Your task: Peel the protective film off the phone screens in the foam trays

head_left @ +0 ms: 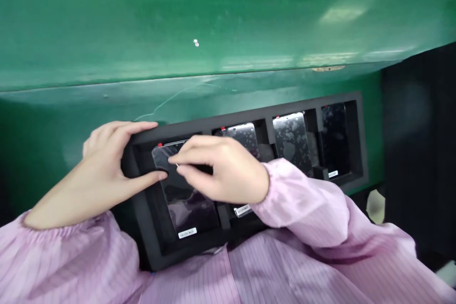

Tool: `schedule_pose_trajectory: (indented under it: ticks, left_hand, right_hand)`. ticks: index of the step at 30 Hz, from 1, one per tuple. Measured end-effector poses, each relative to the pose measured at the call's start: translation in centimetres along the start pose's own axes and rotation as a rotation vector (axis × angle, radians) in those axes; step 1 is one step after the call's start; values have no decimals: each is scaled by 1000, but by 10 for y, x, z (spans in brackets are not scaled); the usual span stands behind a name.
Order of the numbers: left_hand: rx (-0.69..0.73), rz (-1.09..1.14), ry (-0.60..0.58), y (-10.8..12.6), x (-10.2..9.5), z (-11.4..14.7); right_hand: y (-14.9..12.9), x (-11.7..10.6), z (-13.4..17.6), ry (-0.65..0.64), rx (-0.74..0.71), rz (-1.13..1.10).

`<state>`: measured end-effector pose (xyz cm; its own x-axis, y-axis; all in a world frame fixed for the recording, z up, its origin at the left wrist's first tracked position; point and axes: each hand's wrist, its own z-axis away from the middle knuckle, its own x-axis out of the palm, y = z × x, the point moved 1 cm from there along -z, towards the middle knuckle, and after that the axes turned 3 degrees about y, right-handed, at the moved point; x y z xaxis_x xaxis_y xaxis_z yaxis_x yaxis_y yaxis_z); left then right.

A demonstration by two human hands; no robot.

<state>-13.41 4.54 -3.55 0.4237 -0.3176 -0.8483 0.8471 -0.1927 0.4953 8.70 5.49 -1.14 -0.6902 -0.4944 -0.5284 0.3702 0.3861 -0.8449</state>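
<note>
A black foam tray (144, 228) lies slanted in front of me, its compartments holding dark glass phone screens. My left hand (107, 154) is at the tray's left end, thumb and fingers spread apart. Its fingertips rest by the far rim and its thumb reaches over the leftmost screen (190, 213). That screen has a red tab at its top corner and a white barcode label at its lower edge. Above the same screen, my right hand (224, 171) is closed in a pinch. A tiny white tip shows between thumb and index finger; I cannot make out what it belongs to.
More phone screens sit to the right: one partly behind my right hand (244, 133), a bubbled one (290, 135) and a darker one (335, 140). A green ledge (213, 19) runs along the far side. A dark area (416, 152) borders the right.
</note>
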Motion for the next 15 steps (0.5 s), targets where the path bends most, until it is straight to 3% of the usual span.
schedule_pose_trajectory:
  ticks: [4, 9, 13, 15]
  left_hand:
    - [-25, 6, -21, 2, -2, 1]
    - [-54, 24, -40, 3, -3, 1]
    - [-69, 38, -48, 3, -4, -1]
    - [-72, 48, -45, 3, -4, -2]
  right_hand:
    - [6, -9, -9, -78, 52, -21]
    - [2, -8, -11, -100, 57, 230]
    - [0, 5, -12, -131, 34, -101]
    - [0, 15, -13, -117, 114, -337]
